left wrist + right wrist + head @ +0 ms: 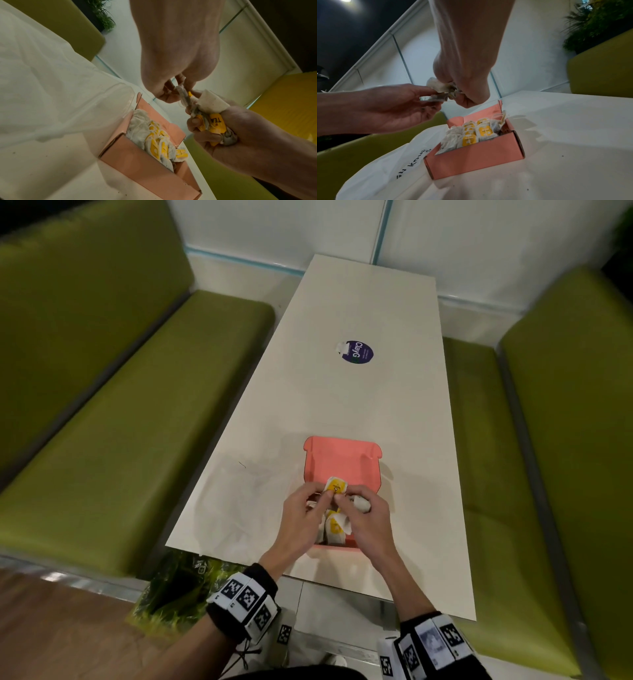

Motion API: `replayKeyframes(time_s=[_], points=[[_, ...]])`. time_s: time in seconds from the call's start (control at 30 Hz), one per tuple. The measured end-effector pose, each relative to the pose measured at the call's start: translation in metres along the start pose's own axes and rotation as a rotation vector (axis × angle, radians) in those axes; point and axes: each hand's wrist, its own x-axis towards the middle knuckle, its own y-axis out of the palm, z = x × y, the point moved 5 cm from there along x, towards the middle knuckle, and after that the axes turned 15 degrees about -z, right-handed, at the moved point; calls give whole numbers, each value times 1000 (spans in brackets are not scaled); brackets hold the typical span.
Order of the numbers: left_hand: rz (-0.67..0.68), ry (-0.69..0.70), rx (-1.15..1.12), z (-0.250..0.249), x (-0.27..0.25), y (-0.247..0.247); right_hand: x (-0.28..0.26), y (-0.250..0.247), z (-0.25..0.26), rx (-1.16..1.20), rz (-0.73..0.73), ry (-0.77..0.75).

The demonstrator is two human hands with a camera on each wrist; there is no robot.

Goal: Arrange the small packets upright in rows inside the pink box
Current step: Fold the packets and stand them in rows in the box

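Observation:
The pink box point(342, 457) stands open near the table's front edge, its lid folded back. Several white packets with yellow labels point(471, 134) stand upright in rows inside it, also seen from the left wrist view as packets in the box point(159, 142). Both hands hover just above the box. My right hand point(202, 121) grips a bunch of packets point(214, 119) in its fist. My left hand point(173, 92) pinches one packet point(182, 94) at the top of that bunch. From the head view the pinched packet point(337, 486) shows between the left hand point(323, 498) and right hand point(342, 501).
A white plastic bag point(385, 169) lies on the white table point(359, 405) just left of the box. A round purple sticker point(356, 352) sits mid-table. Green benches point(120, 422) flank the table on both sides. A plant point(599, 20) stands behind one bench.

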Motion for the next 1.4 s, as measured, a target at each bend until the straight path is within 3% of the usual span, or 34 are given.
replayKeyframes(time_s=[0.1,0.27,0.37,0.53,0.73,1.0,1.13,1.4], points=[[17,15,-11,-2,-1,0,-1,2,-1,-27,-29,-37],[77,185,95,-14,-4,-1,1,-2,-4,-67,-16,-39],[87,217,101,-15,-3,-1,1,-5,-4,-73,-28,-36],[2,167,96,-11,-2,-3,-6,-10,-1,-15,-11,-36],[-66,14,41,-2,0,-4,-16,-6,-1,-31,151,-53],[-90,-96,-105,-2,1,-5,-18,-14,-7,-43,100,-3],[-94,-73,-78,3,1,-4,-28,-13,-6,35,102,123],[-135,-35,-13,11,3,-5,-35,-9,-5,45,139,155]])
